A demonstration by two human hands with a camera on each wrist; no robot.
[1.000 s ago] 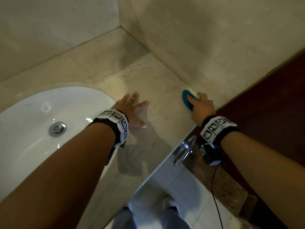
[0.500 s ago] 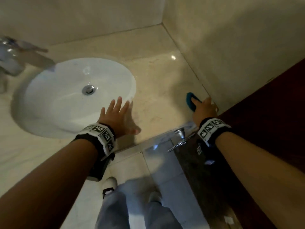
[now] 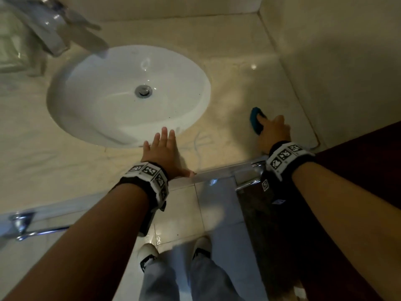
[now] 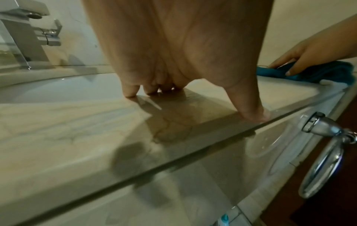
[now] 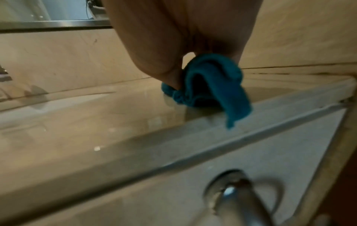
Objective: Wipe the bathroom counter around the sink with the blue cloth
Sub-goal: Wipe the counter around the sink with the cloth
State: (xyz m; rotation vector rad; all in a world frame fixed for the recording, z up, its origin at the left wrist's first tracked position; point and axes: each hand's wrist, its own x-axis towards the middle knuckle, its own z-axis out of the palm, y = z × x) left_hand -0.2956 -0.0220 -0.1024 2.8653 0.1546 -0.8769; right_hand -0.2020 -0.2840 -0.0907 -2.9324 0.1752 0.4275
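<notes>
The blue cloth lies bunched on the beige marble counter, right of the white oval sink and near the front edge. My right hand sits on top of it, fingers over the cloth and thumb pinching its fold. In the left wrist view the cloth is under those fingers. My left hand is pressed flat on the counter just in front of the sink rim, fingers spread, thumb at the counter's edge, holding nothing.
A chrome faucet stands behind the sink at the far left. A chrome towel ring hangs on the counter front below my right wrist. The side wall bounds the counter on the right. Tiled floor and shoes lie below.
The view has swung left, bringing the whole sink and faucet in. My left hand slid back toward the front edge by the sink. The right hand drew the cloth away from the side wall.
</notes>
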